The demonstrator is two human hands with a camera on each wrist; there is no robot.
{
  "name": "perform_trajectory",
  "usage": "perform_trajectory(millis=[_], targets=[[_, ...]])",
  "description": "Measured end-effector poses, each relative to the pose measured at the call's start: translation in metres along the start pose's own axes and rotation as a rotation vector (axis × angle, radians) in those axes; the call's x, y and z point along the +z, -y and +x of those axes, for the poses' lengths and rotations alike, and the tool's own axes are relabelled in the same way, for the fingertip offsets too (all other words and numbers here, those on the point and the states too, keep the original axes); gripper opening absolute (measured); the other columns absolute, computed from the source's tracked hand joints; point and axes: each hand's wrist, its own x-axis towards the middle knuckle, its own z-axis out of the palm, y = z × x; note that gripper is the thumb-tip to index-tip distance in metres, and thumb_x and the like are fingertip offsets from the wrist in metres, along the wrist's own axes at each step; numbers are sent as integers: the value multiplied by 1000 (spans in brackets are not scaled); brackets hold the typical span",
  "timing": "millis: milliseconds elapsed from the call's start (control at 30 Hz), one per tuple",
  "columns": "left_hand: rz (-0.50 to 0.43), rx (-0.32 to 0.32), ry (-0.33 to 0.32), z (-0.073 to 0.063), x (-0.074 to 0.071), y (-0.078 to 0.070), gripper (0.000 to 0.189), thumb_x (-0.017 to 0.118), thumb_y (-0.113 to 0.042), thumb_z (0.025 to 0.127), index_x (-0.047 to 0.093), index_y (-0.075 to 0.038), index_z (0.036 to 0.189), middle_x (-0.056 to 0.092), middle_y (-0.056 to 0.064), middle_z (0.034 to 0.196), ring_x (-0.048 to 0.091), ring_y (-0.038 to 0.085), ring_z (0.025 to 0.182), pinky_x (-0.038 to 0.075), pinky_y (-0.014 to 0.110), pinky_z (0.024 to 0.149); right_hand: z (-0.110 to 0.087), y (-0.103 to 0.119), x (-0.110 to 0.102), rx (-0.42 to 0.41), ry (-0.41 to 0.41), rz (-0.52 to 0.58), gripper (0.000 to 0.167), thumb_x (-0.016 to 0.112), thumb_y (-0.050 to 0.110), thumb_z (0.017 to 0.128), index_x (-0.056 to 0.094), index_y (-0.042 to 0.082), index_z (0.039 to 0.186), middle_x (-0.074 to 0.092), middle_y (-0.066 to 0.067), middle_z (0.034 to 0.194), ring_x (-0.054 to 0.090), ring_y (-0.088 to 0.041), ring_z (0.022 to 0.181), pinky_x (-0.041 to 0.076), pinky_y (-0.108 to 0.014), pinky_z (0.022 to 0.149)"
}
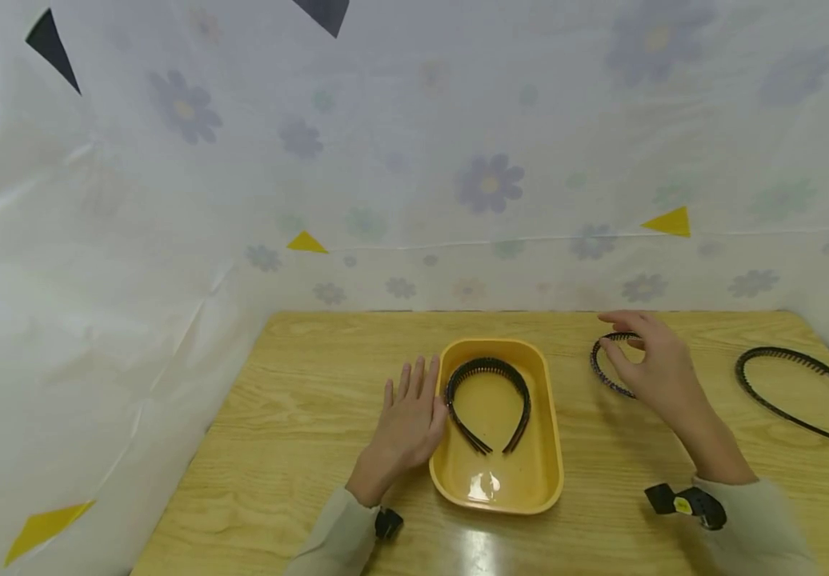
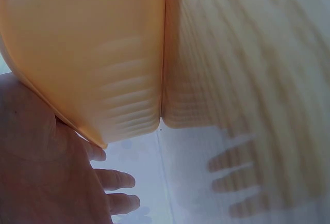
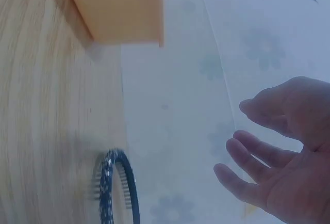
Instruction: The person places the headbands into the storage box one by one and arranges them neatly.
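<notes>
My left hand (image 1: 409, 424) lies with straight fingers against the left rim of a yellow plastic tray (image 1: 554, 456). Inside the tray, dark toothed headbands (image 1: 488, 366) are stacked together, their ends toward me. To the tray's right, my right hand (image 1: 659, 372) hovers over a dark speckled headband (image 1: 596, 372), partly covering it in the head view. The right wrist view shows that headband (image 3: 106, 188) standing below, apart from the loosely bent fingers (image 3: 252, 164), with nothing between them and the thumb.
Another black toothed headband (image 1: 770, 352) lies at the right side of the wood-grain table (image 1: 299, 400). Behind the table hangs a white flowered sheet (image 1: 400, 192), which also covers the left side. Yellow triangles (image 1: 670, 222) are stuck to it.
</notes>
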Motion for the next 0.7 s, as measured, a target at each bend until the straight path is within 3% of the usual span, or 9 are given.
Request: perform_trajectory(millis=[133, 367, 533, 700], targets=[[5, 3, -3, -1, -1, -1, 60, 24, -28, 110, 10, -11, 167, 12, 19, 169, 9, 41, 156, 7, 65, 121, -1, -9, -11, 26, -39, 14, 39, 74, -7, 89, 69, 0, 127, 63, -20, 120, 61, -29, 104, 36, 1, 84], [0, 1, -4, -2, 1, 1, 60, 24, -29, 111, 8, -13, 167, 11, 19, 170, 8, 41, 156, 7, 64, 121, -3, -26, -32, 101, -108, 24, 38, 70, -2, 93, 68, 2, 131, 61, -18, 123, 49, 11, 107, 36, 2, 85], [-5, 2, -3, -1, 2, 1, 60, 23, -30, 111, 8, -13, 167, 11, 19, 170, 8, 41, 156, 6, 64, 121, -4, -37, -47, 149, -147, 9, 37, 68, 0, 95, 67, -1, 132, 59, -16, 124, 47, 15, 107, 36, 2, 84], [2, 1, 5, -1, 2, 1, 60, 21, -30, 111, 7, -13, 167, 10, 19, 170, 7, 42, 155, 5, 64, 121, -9, -51, -62, 256, -148, -38, 38, 66, 6, 98, 65, 1, 136, 57, -16, 129, 44, 17, 104, 34, 3, 80]])
